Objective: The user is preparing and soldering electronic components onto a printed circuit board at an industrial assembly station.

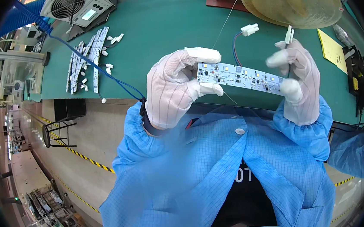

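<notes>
Between gloved hands (175,88), LED strip board (239,76)

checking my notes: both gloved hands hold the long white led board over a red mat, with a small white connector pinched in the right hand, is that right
Not quite: the mat is green, not red, as the head view shows. The rest stands: left hand and right hand hold the led board, the small white connector in the right.

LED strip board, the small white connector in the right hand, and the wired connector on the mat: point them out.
LED strip board (239,75), head view, middle of its top face.
small white connector (288,34), head view, its body above the right fingertips.
wired connector (249,29), head view, its white housing.
</notes>
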Demonstrator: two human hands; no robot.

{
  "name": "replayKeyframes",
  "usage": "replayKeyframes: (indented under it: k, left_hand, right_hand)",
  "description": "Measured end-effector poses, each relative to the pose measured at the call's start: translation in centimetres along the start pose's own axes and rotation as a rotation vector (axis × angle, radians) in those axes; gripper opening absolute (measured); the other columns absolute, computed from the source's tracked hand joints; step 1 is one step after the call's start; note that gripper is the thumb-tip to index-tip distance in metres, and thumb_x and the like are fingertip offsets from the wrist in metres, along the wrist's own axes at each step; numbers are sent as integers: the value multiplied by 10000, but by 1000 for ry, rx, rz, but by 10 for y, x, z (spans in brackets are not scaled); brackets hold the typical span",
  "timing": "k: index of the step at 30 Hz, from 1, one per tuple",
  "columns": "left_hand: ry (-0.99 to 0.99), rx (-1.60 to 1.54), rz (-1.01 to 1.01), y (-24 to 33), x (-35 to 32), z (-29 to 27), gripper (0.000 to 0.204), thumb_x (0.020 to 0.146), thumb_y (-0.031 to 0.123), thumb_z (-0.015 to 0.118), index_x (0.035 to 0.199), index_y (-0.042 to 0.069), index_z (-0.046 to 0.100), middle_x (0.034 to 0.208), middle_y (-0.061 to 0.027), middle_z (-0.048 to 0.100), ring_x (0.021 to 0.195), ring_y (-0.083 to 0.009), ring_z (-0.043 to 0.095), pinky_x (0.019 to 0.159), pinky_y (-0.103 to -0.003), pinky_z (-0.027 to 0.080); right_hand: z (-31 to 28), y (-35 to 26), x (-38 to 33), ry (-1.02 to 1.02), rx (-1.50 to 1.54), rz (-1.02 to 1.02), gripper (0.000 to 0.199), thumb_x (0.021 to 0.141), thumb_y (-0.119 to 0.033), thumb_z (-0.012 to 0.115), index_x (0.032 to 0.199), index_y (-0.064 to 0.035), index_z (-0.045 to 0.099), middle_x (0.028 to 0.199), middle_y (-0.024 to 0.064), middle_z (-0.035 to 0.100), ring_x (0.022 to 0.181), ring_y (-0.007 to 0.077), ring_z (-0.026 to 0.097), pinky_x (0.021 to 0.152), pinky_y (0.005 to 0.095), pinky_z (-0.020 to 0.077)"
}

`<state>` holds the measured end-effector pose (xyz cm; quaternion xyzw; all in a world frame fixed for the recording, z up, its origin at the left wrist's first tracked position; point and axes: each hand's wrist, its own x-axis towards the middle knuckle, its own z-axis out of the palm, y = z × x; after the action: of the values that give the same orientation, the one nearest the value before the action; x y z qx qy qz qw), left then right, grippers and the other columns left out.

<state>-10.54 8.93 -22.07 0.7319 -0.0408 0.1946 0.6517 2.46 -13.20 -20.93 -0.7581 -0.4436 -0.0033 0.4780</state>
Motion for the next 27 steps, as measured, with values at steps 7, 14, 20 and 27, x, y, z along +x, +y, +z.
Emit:
replayKeyframes:
  k: [7, 14, 20, 27]
  left_hand:
    - [101, -109, -28, -6, -4, -8, 440, 714, -51, 756, 1117, -16, 580, 995, -89, 629, 856, -141, 621, 748, -256, 515]
    - [147, -142, -26, -4, 3, -3, 457, 717, -48, 743, 1136, -23, 562, 994, -95, 621, 869, -142, 605, 762, -261, 501]
    - [78, -87, -86, -5, 4, -11, 473, 716, -3, 752, 1145, -31, 555, 989, -92, 618, 888, -157, 609, 773, -267, 496]
    - [156, -215, -146, -5, 10, -16, 372, 772, 11, 647, 1131, -45, 566, 935, -125, 635, 794, -178, 643, 655, -254, 494]
  right_hand:
    - [7, 3, -3, -30, -8, -25, 941, 520, -646, 693, 1246, -64, 554, 924, 83, 598, 826, 214, 569, 821, 351, 458]
    - [11, 8, -3, 128, -266, -138, 467, 622, -371, 789, 1000, -112, 697, 923, 56, 653, 888, 266, 603, 867, 366, 493]
    - [15, 14, -3, 162, -269, -171, 455, 628, -344, 792, 1014, -125, 692, 942, 42, 656, 947, 286, 597, 911, 396, 479]
    - [18, 8, -2, 176, -4, -27, 531, 643, -317, 796, 1107, -98, 657, 824, 58, 657, 881, 268, 605, 920, 385, 468]
